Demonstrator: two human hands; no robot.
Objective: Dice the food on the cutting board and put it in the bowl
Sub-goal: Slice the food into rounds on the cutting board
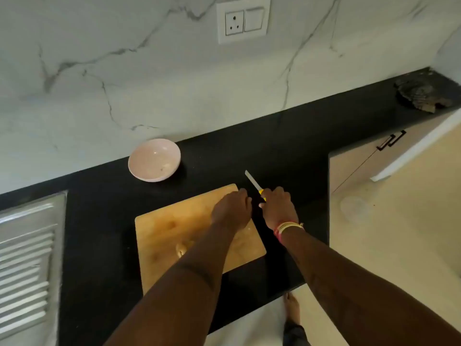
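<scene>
1. Cutting looks paused or nearly done: only a small pale piece of food point(181, 248) is seen on the cutting board point(159, 228), near its left side, partly hidden by the left forearm.
2. The bowl point(154, 159) stands far left on the tabletop point(287, 146), well apart.
3. The knife point(254, 184) is gripped by the right hand point(278, 206), blade pointing away.
4. The left hand point(232, 208) is held knuckles-up over the board's far right corner; its grip cannot be told.
5. Next, the food must be steadied and diced.

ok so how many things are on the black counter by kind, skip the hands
bowl: 1
cutting board: 1
knife: 1, held in the right hand
piece of food on the board: 1
dark cloth-like heap at the far end: 1
total: 5
</scene>
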